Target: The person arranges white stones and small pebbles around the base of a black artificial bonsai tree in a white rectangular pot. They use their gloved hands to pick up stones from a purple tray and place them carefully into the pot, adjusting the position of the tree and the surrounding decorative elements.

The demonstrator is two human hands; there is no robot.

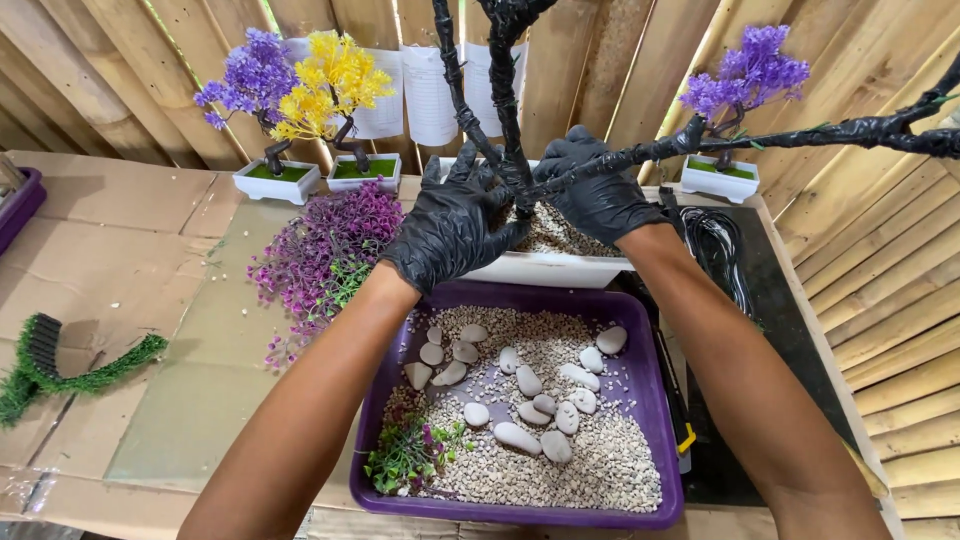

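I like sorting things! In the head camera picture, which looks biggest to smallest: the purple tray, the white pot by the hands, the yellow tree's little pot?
1. Purple tray
2. White pot
3. Yellow tree's pot, though it sits farther away, so it may look extra small.

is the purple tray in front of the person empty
No, the purple tray holds fine gravel, smooth white stones and a small green plant sprig.

three small finished trees [300, 90]: two purple, one yellow. one bare black tree [505, 90]. one purple tray [640, 400]. about fifteen white stones [528, 381]. two gloved hands [455, 225].
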